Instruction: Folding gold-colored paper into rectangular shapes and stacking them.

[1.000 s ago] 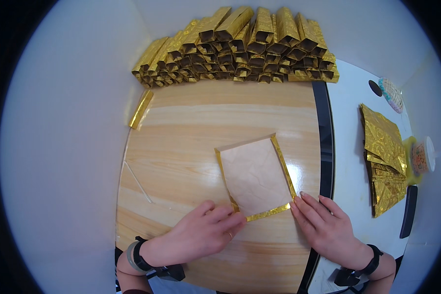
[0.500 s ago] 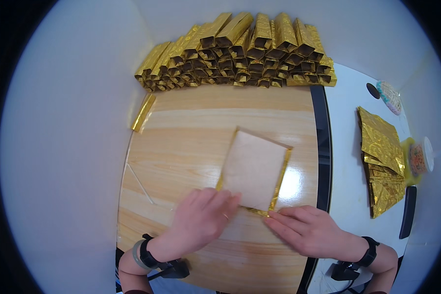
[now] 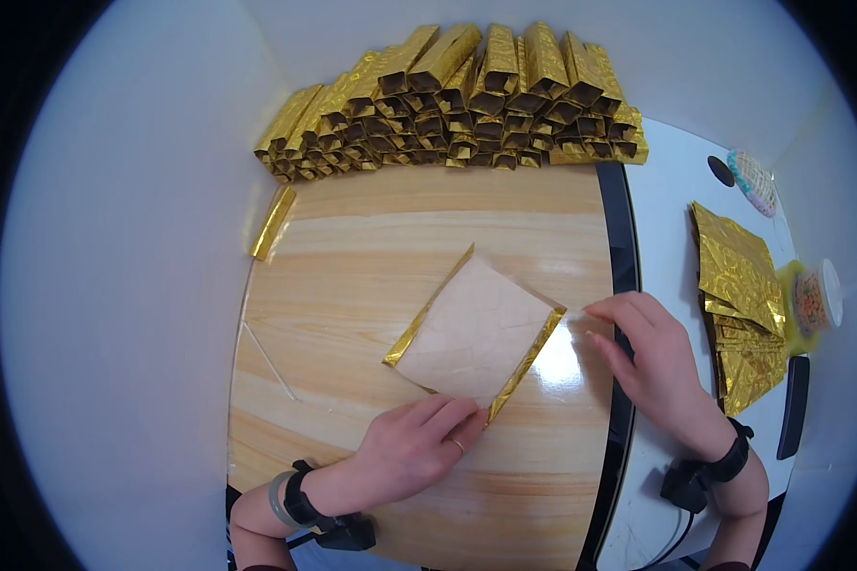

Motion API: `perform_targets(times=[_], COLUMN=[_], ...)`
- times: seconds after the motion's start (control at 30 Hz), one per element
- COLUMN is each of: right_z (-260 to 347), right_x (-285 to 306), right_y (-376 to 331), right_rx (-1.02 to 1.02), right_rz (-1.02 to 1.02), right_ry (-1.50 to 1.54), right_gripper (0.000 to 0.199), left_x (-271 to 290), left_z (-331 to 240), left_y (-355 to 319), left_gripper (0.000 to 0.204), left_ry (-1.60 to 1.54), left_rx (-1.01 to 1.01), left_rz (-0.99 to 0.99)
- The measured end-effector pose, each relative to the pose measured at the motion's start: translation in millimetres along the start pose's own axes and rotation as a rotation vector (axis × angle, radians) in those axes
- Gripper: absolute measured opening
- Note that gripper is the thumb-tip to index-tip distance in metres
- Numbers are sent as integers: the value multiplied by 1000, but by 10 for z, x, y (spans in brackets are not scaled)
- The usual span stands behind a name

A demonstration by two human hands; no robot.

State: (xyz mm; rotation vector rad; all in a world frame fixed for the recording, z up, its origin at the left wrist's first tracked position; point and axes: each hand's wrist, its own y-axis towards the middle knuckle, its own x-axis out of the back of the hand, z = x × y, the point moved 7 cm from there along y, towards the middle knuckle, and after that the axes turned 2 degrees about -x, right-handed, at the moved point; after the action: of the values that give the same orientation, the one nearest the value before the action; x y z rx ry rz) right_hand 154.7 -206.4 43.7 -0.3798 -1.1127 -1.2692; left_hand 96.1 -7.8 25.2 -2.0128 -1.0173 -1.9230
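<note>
A squarish sheet of gold foil paper point(image 3: 476, 328) lies on the wooden board with its pale side up and gold strips folded in along its edges. My left hand point(image 3: 424, 443) grips its near edge close to the near right corner, with the fingers curled over the paper and the thumb partly hidden. To the right of the sheet, my right hand point(image 3: 659, 357) is raised beside the right corner. Its thumb and forefinger are apart, and I see nothing between them.
Folded gold paper tubes point(image 3: 428, 124) are stacked along the back. A single gold strip point(image 3: 273, 224) and a thin white stick point(image 3: 270, 360) lie at the left. On the white table point(image 3: 665, 238) at right are flat gold sheets point(image 3: 738, 295), a lidded tub point(image 3: 817, 295) and a crocheted piece point(image 3: 751, 181).
The sheet has turned clockwise, its left corner swinging out to the left. My right hand has left the near corner and moved up and right. My left hand has shifted slightly right.
</note>
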Motion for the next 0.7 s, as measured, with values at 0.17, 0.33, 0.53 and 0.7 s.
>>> perform_targets(times=[0.17,0.33,0.53,0.7], right_z=[-77,-63,36,79], right_x=[-175,-205,-203,-142], right_y=[15,-16,-70,-141], right_rx=[-21,-38,-22,127], right_rz=[-2,38,23,44], right_ry=[106,125,176,145], right_gripper=[21,17,15,18], left_x=[-73,25,-28,-6], left_z=[119,185,272,311], left_y=[-11,65,23,20], left_gripper=[20,12,18,27], left_ry=[-201,-322,-448,-460], left_rx=[150,98,100,149], left_rz=[6,-14,-13,-10])
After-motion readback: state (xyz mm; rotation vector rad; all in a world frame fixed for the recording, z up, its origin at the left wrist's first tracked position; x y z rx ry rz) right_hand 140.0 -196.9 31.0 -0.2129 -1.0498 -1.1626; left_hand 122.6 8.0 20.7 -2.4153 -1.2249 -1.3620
